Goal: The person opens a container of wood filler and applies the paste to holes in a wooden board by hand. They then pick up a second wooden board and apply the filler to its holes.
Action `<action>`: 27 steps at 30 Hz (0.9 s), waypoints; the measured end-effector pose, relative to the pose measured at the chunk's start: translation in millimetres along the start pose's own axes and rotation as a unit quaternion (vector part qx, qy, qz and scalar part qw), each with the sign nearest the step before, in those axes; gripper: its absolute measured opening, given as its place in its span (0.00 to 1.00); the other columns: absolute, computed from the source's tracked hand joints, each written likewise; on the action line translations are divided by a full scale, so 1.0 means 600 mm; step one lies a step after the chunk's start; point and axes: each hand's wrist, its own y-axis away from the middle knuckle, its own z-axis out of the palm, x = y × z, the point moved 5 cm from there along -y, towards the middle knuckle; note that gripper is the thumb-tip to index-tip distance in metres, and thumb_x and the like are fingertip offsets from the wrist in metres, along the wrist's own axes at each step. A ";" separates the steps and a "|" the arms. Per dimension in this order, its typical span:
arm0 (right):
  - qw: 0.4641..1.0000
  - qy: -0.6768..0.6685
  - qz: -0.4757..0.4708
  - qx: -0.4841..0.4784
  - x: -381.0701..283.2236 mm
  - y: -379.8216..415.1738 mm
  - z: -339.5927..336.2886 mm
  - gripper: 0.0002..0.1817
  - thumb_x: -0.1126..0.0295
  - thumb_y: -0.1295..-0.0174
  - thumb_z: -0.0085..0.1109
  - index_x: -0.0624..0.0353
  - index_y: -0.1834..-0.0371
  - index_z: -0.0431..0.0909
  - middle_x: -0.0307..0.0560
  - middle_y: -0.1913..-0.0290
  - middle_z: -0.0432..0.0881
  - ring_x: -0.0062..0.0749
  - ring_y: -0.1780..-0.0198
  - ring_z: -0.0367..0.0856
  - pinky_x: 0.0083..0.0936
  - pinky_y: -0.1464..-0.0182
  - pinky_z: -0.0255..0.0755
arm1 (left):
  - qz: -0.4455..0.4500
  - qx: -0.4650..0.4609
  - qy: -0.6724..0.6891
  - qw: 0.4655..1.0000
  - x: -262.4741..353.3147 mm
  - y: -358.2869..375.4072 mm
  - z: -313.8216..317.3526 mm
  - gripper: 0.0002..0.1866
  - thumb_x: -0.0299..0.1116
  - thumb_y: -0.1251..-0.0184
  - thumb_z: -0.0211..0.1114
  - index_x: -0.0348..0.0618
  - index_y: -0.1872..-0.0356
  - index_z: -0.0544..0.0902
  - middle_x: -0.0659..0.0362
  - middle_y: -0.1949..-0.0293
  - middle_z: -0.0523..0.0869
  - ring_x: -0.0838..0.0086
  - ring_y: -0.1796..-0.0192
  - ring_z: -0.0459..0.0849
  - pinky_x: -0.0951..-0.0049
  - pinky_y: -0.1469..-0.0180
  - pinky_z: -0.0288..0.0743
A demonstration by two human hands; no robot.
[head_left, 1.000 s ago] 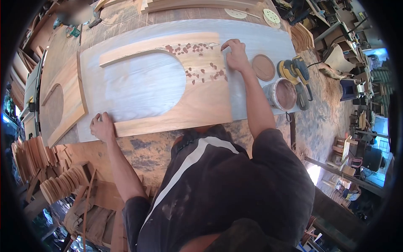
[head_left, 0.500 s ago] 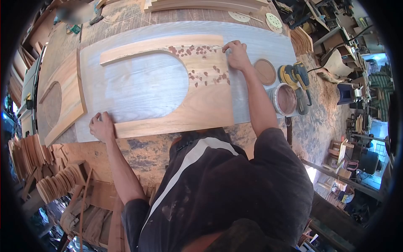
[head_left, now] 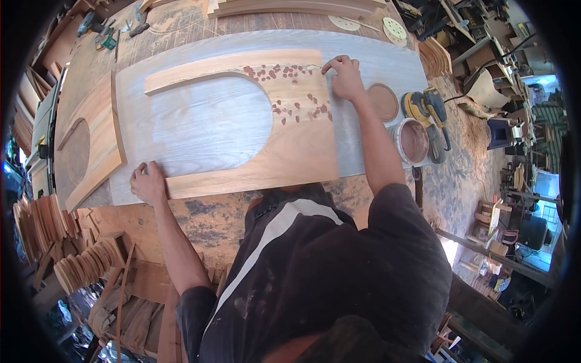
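Observation:
A pale U-shaped wooden panel lies flat on a grey-blue board, with dark reddish-brown spots over its right part. At the end of the panel's lower arm is my left hand, its fingers bent and closed against the wood. My right hand grips the panel's right edge near the upper corner, fingers curled, fingertips at the wood. The contact under both hands is partly hidden.
Right of the panel are a round lid, an open tub of brownish paste and a yellow-black sander. Another cut wooden panel lies left. Drills and stacked boards are at the back.
My right hand has shifted very slightly right, its fingers a little higher. The blurred patch at the upper left is gone, and drills show there. The panel looks nearly unmoved.

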 end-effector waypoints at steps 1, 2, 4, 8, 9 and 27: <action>1.000 0.000 0.000 0.000 -0.004 0.003 0.000 0.21 0.80 0.45 0.57 0.41 0.57 0.92 0.52 0.36 0.81 0.58 0.35 0.73 0.51 0.31 0.72 | -0.001 -0.002 -0.001 1.000 0.000 0.001 -0.001 0.28 0.54 0.33 0.64 0.52 0.37 0.90 0.51 0.28 0.79 0.48 0.26 0.74 0.49 0.24 0.69; 1.000 0.010 -0.003 0.002 -0.009 0.005 -0.002 0.21 0.80 0.44 0.57 0.40 0.57 0.91 0.51 0.36 0.81 0.58 0.35 0.73 0.51 0.30 0.72 | -0.001 -0.002 -0.001 1.000 -0.001 0.000 -0.001 0.28 0.54 0.33 0.64 0.52 0.37 0.90 0.51 0.28 0.79 0.48 0.26 0.74 0.49 0.24 0.69; 1.000 0.022 -0.006 0.004 -0.011 0.007 -0.008 0.20 0.80 0.44 0.56 0.40 0.57 0.91 0.51 0.36 0.81 0.57 0.34 0.73 0.51 0.30 0.71 | 0.002 -0.001 0.001 1.000 -0.001 0.000 0.000 0.28 0.54 0.33 0.64 0.52 0.38 0.90 0.50 0.28 0.79 0.48 0.26 0.73 0.49 0.24 0.69; 1.000 -0.008 -0.011 0.000 0.000 0.004 -0.013 0.21 0.80 0.45 0.56 0.41 0.56 0.91 0.51 0.37 0.82 0.58 0.35 0.72 0.50 0.31 0.70 | 0.004 0.000 0.010 1.000 0.000 0.002 -0.001 0.28 0.54 0.33 0.64 0.52 0.38 0.90 0.50 0.28 0.79 0.49 0.25 0.73 0.49 0.24 0.69; 0.999 -0.045 0.003 0.020 0.007 0.001 -0.013 0.21 0.80 0.46 0.56 0.42 0.56 0.91 0.52 0.38 0.82 0.58 0.35 0.72 0.49 0.31 0.69 | 0.002 0.000 0.011 1.000 0.000 0.002 0.000 0.28 0.54 0.33 0.64 0.51 0.38 0.90 0.50 0.28 0.79 0.49 0.25 0.72 0.49 0.24 0.68; 0.999 0.029 0.012 -0.027 -0.025 -0.044 0.022 0.19 0.74 0.42 0.65 0.37 0.51 0.92 0.47 0.34 0.79 0.57 0.32 0.70 0.50 0.27 0.68 | 0.005 0.002 0.009 1.000 0.001 0.002 -0.002 0.27 0.54 0.34 0.65 0.52 0.39 0.90 0.51 0.28 0.80 0.48 0.26 0.73 0.48 0.24 0.69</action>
